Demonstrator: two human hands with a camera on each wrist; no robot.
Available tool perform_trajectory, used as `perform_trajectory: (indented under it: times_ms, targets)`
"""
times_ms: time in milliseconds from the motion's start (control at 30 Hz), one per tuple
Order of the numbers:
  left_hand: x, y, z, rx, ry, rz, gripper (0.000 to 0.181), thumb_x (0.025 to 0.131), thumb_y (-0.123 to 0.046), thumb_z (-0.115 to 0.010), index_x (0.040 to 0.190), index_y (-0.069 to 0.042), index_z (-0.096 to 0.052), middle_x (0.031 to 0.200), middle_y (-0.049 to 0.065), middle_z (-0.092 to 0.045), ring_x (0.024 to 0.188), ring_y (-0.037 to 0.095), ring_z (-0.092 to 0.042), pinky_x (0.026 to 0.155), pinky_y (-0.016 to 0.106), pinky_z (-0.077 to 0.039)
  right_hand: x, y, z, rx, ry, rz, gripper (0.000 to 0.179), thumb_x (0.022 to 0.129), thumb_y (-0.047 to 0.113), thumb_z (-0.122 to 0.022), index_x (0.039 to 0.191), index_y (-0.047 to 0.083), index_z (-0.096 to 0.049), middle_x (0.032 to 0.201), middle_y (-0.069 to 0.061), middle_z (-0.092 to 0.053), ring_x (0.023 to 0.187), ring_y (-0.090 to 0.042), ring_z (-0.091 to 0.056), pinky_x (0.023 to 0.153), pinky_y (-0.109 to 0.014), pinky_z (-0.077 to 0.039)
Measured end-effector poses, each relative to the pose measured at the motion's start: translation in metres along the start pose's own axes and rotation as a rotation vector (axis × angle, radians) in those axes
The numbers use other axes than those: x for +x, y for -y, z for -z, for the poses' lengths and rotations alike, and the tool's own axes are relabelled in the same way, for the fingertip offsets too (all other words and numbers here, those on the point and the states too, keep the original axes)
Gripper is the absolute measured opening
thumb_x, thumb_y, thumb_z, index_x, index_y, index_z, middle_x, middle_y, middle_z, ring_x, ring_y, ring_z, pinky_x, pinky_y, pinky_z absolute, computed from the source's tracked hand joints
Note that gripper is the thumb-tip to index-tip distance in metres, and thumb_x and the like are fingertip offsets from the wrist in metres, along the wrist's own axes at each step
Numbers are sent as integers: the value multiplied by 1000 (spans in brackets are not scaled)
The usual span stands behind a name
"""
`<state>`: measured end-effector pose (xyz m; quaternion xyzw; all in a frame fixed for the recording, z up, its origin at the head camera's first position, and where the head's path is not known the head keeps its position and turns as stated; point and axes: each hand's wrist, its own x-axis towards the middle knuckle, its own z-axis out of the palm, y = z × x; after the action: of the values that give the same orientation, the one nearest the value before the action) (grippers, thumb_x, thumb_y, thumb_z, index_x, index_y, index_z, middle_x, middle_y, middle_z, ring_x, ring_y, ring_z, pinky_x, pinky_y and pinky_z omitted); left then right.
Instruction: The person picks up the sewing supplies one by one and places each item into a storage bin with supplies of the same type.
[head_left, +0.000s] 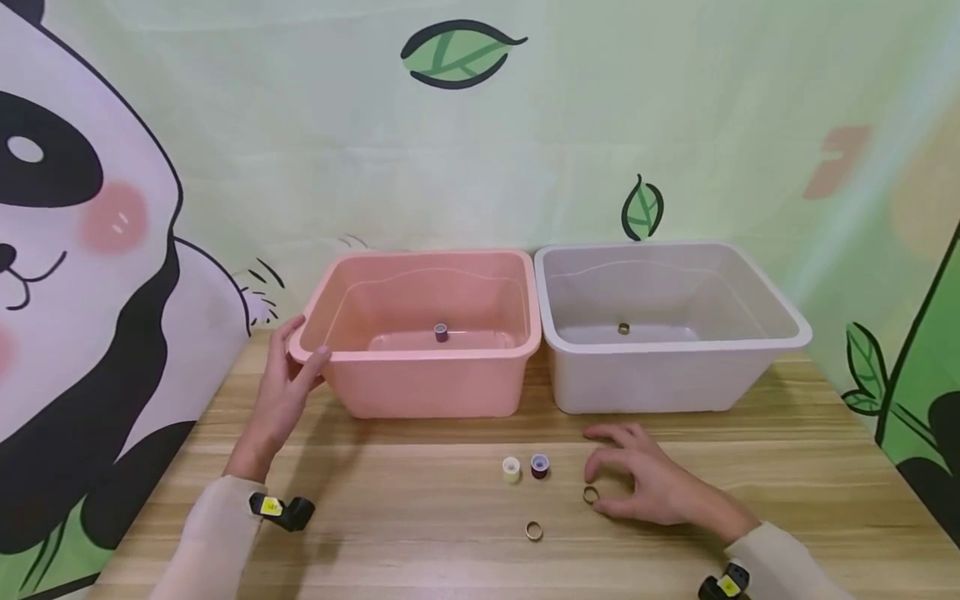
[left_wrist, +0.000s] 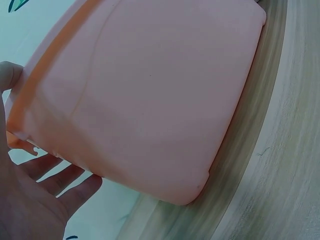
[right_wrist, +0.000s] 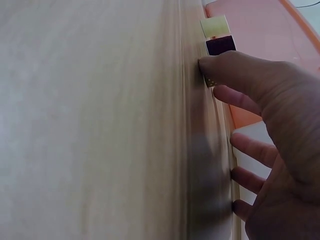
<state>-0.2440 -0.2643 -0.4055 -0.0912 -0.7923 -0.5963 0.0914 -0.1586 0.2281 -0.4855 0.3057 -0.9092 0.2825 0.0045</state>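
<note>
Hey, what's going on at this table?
A person's left hand grips the pink bin. Their right hand is at a ring on the table; whether it pinches it is unclear. Another ring, a pale cylinder and a dark cylinder are nearby. A third cylinder sits in the pink bin, a third ring in the gray bin.

Gap btwn cyls [head_left: 540, 468], pink bin [head_left: 427, 385]

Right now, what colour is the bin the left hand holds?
The bin is pink, clearest in head view.

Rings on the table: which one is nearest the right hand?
The ring by the right hand, between its thumb and index finger; the other ring lies apart, farther left.
</note>
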Motion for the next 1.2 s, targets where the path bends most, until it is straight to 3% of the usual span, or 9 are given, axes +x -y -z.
perform_trajectory:
  times_ms: [300, 700, 900, 1200]
  targets:
    - [-1, 0, -2, -5, -27, -13, 67, 107, -28, -54, 162, -15, -17, 161, 17, -32, 125, 12, -51, 90, 15, -53, -1, 1, -1, -27, -59, 69, 30, 77, 24, -88, 92, 40, -68, 143, -12, -56, 124, -33, -44, 98, -59, -40]
    - [-2, 0, -2, 16, -26, 2, 68, 108, -32, -53, 163, -18, -16, 162, 15, -32, 136, 39, -45, 91, 16, -53, -1, 1, 2, 24, -22, 36, 30, 79, 23, -87, 93, 41, -68, 144, -11, -54, 128, -35, -42, 100, -64, -39]
    - [-1, 0, -2, 48, -21, 11, 72, 107, -39, -53, 163, -20, -14, 163, 14, -31, 137, 36, -46, 96, 23, -53, 4, 7, 18, 89, 9, 27, 30, 80, 20, -85, 96, 38, -67, 146, -13, -52, 132, -41, -43, 101, -70, -41]
    - [-1, 3, -1, 22, -17, 15, 72, 106, -40, -54, 163, -21, -14, 163, 13, -30, 138, 34, -45, 94, 22, -53, 13, 21, 46, 45, -42, 96, 35, 77, 14, -86, 97, 35, -67, 146, -12, -55, 132, -37, -48, 103, -68, -41]
